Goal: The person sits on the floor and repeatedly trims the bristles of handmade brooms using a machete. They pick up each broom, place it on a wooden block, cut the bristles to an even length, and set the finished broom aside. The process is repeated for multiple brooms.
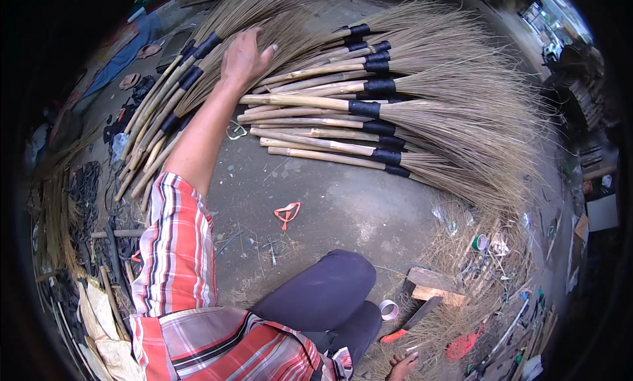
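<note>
Left hand: arm stretched far out from the lower left in a red, white and grey plaid sleeve. Palm down, fingers spread and loosely flat on the handle ends of the brooms; nothing gripped, hand resting open on the sticks. Whether the fingertips curl under a handle cannot be told.

Right hand: not visible in this view.

Brooms: a stack of grass brooms on the concrete floor, far centre to right. Pale bamboo handles point left, each bound with a black wrap where the handle meets the bristles; tan bristles fan out to the right. A second bundle of brooms lies just left of the arm, handles angled down to the left, bristles running to the far side.

Floor, near: an orange-red strap loop lies alone on the concrete, between the stack and the person's dark-trousered knee. A roll of tape sits just right of the knee, beside wooden blocks. Loose grass and small tools litter the near right.
</note>
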### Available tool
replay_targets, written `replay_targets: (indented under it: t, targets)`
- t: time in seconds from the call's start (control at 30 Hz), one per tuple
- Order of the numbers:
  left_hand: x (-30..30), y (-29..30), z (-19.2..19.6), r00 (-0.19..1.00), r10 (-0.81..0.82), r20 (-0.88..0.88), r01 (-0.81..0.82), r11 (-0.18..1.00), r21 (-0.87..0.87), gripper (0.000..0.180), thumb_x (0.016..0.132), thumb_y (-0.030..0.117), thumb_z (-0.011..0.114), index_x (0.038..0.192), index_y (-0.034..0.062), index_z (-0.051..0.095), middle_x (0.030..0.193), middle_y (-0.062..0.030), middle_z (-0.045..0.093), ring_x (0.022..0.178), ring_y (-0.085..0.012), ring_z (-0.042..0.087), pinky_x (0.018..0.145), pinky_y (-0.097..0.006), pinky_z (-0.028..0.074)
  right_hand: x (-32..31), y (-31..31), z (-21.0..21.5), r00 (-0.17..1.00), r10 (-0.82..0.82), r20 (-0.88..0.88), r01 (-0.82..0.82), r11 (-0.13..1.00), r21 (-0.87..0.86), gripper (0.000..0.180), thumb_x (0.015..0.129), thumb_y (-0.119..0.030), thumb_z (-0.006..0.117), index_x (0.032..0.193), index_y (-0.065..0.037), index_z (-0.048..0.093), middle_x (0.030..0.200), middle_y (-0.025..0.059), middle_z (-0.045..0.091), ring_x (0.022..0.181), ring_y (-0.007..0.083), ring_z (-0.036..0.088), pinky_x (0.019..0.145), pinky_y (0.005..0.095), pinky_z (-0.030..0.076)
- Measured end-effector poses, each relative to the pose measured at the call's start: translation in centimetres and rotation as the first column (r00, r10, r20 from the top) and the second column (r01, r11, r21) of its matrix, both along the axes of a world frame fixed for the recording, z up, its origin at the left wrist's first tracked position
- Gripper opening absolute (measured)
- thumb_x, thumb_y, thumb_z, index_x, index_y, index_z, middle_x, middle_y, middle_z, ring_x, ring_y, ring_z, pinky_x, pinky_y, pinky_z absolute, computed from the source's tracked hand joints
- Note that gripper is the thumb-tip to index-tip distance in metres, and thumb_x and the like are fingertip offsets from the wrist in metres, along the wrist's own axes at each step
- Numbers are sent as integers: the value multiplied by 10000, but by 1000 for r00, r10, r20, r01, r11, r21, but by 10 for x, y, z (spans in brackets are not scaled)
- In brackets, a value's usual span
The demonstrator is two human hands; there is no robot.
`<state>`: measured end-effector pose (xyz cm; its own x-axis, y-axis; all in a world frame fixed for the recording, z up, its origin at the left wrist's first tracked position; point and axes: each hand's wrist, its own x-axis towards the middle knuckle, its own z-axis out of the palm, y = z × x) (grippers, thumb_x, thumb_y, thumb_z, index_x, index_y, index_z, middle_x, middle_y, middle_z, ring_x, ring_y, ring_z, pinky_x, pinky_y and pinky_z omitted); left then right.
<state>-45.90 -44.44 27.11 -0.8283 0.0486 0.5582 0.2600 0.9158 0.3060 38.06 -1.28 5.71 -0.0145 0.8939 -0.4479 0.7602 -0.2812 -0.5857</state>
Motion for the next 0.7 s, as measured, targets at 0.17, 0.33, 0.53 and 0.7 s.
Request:
replay_targets:
  t: [0.17,0.33,0.53,0.7]
  targets:
    - [14,131,-136,848,-281,450,301,953,28,680,892,344,763,1459,64,513,1483,-174,537,1383,-363,505,1140,-521,423,60,-101,-8,946,95,309,-61,991,-119,780,1062,-601,420,1558,-4,341,1392,253,570,1002,339,731,686,392,584]
    - [12,216,-172,742,-185,645,345,930,-130,868,877,324,788,1606,198,334,1692,-89,290,1575,-319,244,1251,-578,275,79,-138,-13,940,-33,340,112,971,-213,767,1061,-586,430,1548,2,361,1374,260,584,1003,345,731,709,403,585]
    - [7,248,-197,783,-97,614,322,908,-267,798,826,207,816,1509,212,404,1465,-132,529,1374,-326,514,1082,-529,473,101,-167,-16,927,-135,350,235,936,-262,751,1061,-568,442,1537,10,385,1353,268,599,1005,353,731,736,417,586]
    - [32,239,-212,800,-251,545,462,837,-292,615,720,178,872,1267,166,590,1226,-147,628,1210,-346,616,1016,-479,530,135,-183,-36,930,-145,339,247,927,-281,738,1061,-553,452,1527,17,405,1336,276,612,1007,359,731,758,429,587]
